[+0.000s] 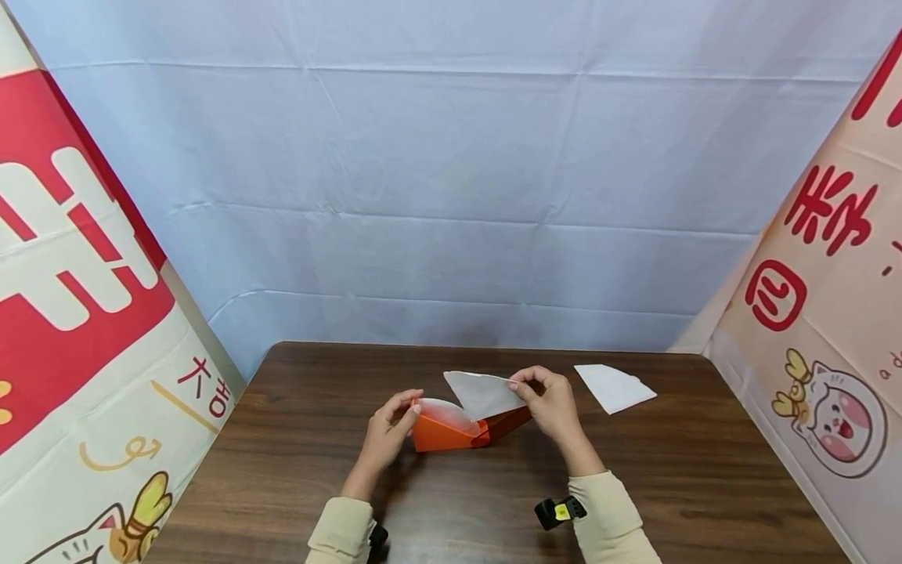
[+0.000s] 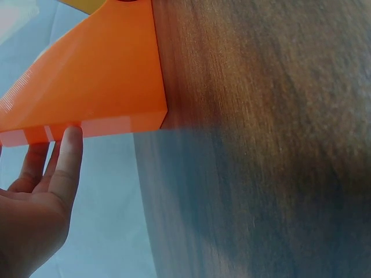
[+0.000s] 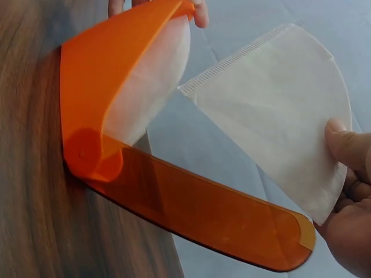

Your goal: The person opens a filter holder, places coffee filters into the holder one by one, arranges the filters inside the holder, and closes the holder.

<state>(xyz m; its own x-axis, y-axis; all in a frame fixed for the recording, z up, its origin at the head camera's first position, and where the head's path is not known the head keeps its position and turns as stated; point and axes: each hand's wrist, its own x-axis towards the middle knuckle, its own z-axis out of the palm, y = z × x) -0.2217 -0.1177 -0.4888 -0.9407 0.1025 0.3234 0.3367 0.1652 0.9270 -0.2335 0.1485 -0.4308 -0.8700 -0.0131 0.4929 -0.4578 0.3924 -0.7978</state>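
Observation:
An orange coffee filter holder stands on the table, its see-through amber lid swung wide to the right. White paper filters show inside it. My left hand grips the holder's upper left end, thumb near the rim; in the left wrist view its fingers lie against the end wall. A white cone-shaped paper coffee filter with a crimped edge is pinched by its curved rim in my right hand. This filter hangs above the lid, apart from the holder.
Another white paper filter lies flat on the brown wooden table, right of my right hand. A pale blue cloth hangs behind the table, and printed cloths flank it.

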